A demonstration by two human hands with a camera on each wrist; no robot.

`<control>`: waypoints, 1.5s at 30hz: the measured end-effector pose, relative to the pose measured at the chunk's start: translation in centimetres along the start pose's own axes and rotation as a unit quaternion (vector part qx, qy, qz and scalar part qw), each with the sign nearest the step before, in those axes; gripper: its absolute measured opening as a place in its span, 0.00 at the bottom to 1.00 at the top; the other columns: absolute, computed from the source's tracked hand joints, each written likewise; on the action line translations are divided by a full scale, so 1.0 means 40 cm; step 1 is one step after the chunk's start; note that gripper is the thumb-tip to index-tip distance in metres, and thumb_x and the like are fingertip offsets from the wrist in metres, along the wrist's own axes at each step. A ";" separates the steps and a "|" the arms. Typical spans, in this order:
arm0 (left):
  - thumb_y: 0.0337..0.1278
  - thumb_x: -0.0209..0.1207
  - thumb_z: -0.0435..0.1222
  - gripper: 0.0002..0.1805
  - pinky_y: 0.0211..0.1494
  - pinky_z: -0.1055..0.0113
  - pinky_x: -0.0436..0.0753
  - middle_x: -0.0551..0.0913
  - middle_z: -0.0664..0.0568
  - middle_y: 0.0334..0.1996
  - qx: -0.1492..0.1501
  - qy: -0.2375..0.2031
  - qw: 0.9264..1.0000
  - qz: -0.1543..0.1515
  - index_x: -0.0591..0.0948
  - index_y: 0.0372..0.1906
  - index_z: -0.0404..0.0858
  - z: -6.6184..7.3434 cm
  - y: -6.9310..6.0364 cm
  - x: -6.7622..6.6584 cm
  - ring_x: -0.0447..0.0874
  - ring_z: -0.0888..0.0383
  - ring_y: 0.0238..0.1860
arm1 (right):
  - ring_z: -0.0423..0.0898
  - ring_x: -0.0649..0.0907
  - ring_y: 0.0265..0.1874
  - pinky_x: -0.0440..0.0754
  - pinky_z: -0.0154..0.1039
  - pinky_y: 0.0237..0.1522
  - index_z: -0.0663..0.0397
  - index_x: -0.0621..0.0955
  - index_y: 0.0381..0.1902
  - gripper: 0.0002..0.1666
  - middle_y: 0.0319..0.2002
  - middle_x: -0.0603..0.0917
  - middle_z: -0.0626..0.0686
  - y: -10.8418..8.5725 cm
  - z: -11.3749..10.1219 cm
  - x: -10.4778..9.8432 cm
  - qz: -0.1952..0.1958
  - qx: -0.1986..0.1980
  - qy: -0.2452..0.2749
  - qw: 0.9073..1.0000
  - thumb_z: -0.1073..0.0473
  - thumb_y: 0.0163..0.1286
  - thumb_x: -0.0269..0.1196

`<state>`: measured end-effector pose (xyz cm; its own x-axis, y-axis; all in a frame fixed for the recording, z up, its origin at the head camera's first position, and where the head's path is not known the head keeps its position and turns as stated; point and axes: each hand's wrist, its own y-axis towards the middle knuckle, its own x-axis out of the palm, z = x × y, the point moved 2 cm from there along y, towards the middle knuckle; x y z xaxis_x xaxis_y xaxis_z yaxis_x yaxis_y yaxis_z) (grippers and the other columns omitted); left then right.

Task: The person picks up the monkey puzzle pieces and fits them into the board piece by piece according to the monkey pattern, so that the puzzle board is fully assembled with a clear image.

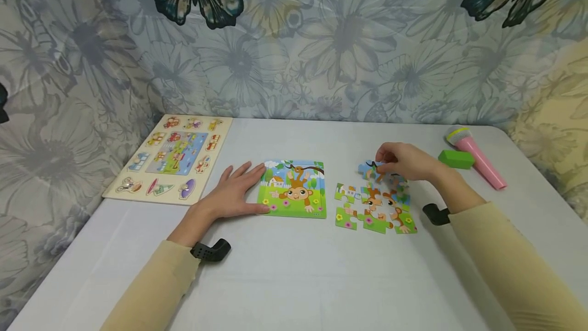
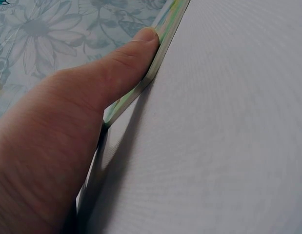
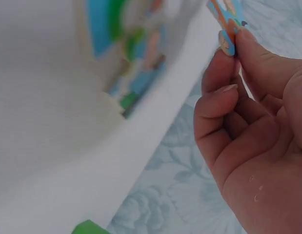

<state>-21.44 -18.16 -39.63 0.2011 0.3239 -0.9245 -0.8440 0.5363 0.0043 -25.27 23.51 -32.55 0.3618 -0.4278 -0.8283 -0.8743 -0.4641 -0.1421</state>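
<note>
A small blue-and-brown jigsaw piece (image 1: 366, 169) is pinched in the right hand (image 1: 406, 161), at the far side of loose multicoloured monkey jigsaw pieces (image 1: 375, 224) on the white table (image 1: 285, 275). Beside them, the left hand (image 1: 231, 193), fingers spread wide, touches a square green-and-blue monkey picture board (image 1: 294, 208); farther right, a green block (image 1: 456, 159) lies near a pink toy microphone (image 1: 482, 161).

Right of the left fingers (image 1: 253, 173) lies a picture board (image 1: 294, 193); left, an inlay board (image 1: 173, 180). Before the right fingers (image 1: 385, 150) lie puzzle pieces (image 1: 375, 223).
</note>
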 end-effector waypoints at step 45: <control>0.51 0.62 0.69 0.58 0.75 0.39 0.35 0.54 0.54 0.79 0.006 0.000 1.000 0.005 0.57 0.81 0.42 0.003 -0.006 0.000 0.42 0.46 0.80 | 0.48 0.77 0.35 0.76 0.42 0.43 0.57 0.80 0.42 0.03 0.36 0.82 0.52 0.274 -0.265 0.182 -0.055 -0.045 0.035 0.997 0.63 0.74 0.63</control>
<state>-21.17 -18.20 -39.56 0.1934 0.3285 -0.9245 -0.8402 0.5420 0.0169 -28.80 7.09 -34.40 0.4782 -0.4216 -0.7705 -0.7965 -0.5778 -0.1782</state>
